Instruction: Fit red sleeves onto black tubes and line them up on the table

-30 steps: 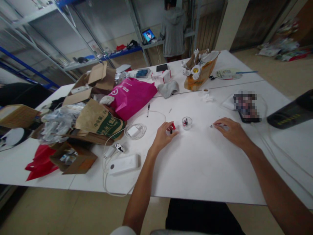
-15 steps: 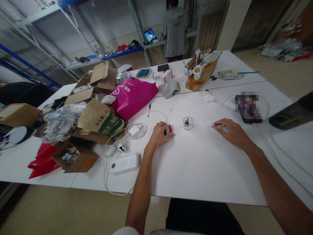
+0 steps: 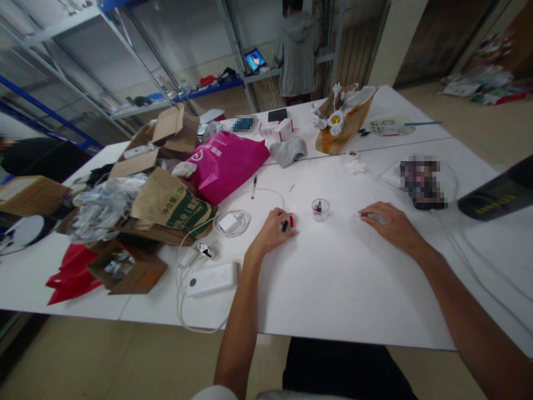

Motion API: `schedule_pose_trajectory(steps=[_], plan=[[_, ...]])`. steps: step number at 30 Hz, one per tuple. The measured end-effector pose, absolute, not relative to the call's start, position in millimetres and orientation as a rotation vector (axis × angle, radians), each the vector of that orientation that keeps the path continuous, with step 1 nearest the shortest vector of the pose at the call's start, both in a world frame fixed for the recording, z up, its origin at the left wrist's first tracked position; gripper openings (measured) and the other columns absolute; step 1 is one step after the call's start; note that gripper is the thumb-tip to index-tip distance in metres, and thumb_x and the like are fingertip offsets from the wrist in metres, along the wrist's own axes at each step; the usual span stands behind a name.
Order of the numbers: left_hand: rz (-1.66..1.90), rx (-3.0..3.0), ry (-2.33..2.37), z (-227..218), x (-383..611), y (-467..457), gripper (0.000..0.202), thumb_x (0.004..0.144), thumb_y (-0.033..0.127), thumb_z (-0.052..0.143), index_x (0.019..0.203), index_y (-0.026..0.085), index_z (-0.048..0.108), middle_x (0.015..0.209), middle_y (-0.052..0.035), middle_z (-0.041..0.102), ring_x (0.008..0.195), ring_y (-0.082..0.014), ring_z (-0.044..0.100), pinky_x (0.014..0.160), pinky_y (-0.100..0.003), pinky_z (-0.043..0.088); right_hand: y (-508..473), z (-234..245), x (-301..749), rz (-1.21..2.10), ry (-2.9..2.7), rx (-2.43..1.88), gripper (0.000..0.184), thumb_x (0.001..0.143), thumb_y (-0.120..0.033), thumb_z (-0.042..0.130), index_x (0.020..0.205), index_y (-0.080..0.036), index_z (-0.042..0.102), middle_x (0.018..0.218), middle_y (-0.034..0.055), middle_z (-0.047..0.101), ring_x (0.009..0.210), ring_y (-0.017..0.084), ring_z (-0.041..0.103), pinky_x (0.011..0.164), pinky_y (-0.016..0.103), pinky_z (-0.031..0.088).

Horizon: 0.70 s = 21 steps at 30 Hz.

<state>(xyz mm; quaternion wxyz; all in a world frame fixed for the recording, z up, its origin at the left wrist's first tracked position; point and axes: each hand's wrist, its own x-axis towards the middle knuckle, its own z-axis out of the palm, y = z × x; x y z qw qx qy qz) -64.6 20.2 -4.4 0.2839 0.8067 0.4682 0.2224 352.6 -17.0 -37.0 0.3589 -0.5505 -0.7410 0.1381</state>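
My left hand [image 3: 272,232] rests on the white table [image 3: 333,289], fingers curled round a small red-and-black object [image 3: 291,221] that they partly cover. To its right stands a small clear round cup [image 3: 326,209] with a few tiny dark and red pieces inside. On the cup's other side, my right hand [image 3: 391,225] lies low over the table, thumb and forefinger pinched together. A tiny item may be at those fingertips, too small to name. Something pale and translucent [image 3: 380,219] shows between thumb and fingers.
A white power bank [image 3: 212,278], a coiled white cable with a charger [image 3: 230,222] and a pen [image 3: 254,188] lie on the left. Beyond are a pink bag [image 3: 229,164] and cardboard boxes [image 3: 135,272]. At right are a phone [image 3: 425,186] and a dark bottle [image 3: 495,194]. A person [image 3: 297,55] stands behind.
The fingers of my left hand have shifted slightly over the red-and-black object, and its black part sits differently. My right hand has moved slightly left. The cup has stayed put.
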Motion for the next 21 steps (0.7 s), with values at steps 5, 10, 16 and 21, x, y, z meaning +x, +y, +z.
schedule_pose_trajectory(steps=[5, 10, 16, 21], plan=[[0.598, 2.130, 1.207, -4.7, -62.5, 18.6, 0.056, 0.088, 0.038, 0.094, 0.140, 0.025, 0.077, 0.137, -0.0124, 0.066, 0.124, -0.0303, 0.068, 0.118, -0.051, 0.058, -18.2, -34.7, 351.5, 0.387, -1.912, -1.418, 0.025, 0.105, -0.053, 0.066, 0.104, -0.031, 0.079, 0.110, 0.0090, 0.085, 0.108, 0.035, 0.077, 0.106, 0.062, 0.059], [0.561, 2.172, 1.203, -2.6, -66.2, 18.2, 0.055, 0.088, 0.038, 0.094, 0.139, 0.027, 0.078, 0.139, -0.0127, 0.066, 0.130, -0.0333, 0.065, 0.122, -0.055, 0.054, -18.4, -33.0, 351.0, 0.407, -1.908, -1.432, 0.029, 0.105, -0.057, 0.065, 0.102, -0.033, 0.080, 0.108, 0.0087, 0.084, 0.107, 0.036, 0.077, 0.105, 0.063, 0.060], [0.532, 2.194, 1.181, 0.1, -66.8, 17.4, 0.052, 0.087, 0.036, 0.094, 0.137, 0.028, 0.079, 0.140, -0.0128, 0.065, 0.132, -0.0333, 0.064, 0.122, -0.053, 0.055, -18.9, -28.6, 350.7, 0.426, -1.942, -1.443, 0.028, 0.105, -0.055, 0.064, 0.102, -0.032, 0.079, 0.109, 0.0092, 0.085, 0.108, 0.036, 0.077, 0.104, 0.062, 0.059], [0.536, 2.186, 1.176, -0.2, -66.6, 17.7, 0.053, 0.087, 0.035, 0.095, 0.136, 0.026, 0.079, 0.141, -0.0139, 0.064, 0.131, -0.0331, 0.065, 0.122, -0.053, 0.055, -20.1, -26.8, 351.6, 0.422, -1.944, -1.432, 0.028, 0.104, -0.055, 0.065, 0.104, -0.032, 0.079, 0.111, 0.0096, 0.084, 0.109, 0.036, 0.077, 0.105, 0.061, 0.059]])
